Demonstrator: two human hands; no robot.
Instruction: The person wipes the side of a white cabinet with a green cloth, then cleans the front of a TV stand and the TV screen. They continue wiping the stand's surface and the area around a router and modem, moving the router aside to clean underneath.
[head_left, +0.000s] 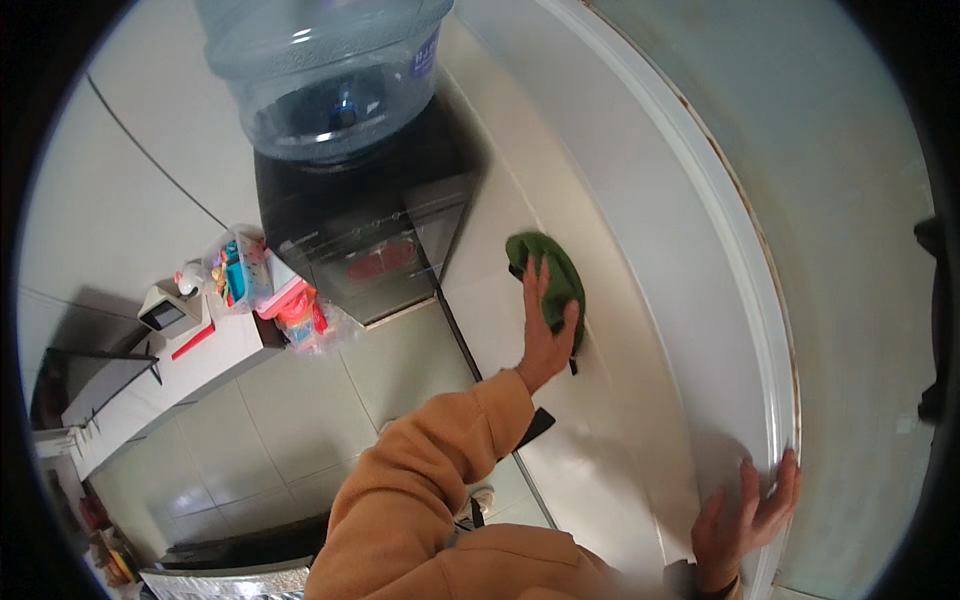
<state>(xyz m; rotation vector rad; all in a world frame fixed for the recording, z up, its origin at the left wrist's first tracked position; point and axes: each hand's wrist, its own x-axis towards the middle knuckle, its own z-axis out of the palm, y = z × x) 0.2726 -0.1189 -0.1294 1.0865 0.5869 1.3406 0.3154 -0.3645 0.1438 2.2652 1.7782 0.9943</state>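
Note:
My left hand (549, 319), at the end of an orange fleece sleeve, is on a bunched green cloth (538, 247), its fingers and thumb spread over the folds. The cloth lies against a pale cream surface (600, 420), and small dark bits show at its edges. At the lower right, my right hand (742, 517) holds nothing; its fingers are apart and its fingertips rest on the white frame (776, 390) beside a large glass pane (847, 300). A dark band is around the right wrist.
A large clear water bottle (337, 90) stands on a black water dispenser (360, 247) at the upper left. Beyond it, a white shelf (225, 349) bears a plastic bin (244, 277) of small items and a small white device (166, 311). Tiled floor (262, 420) lies below.

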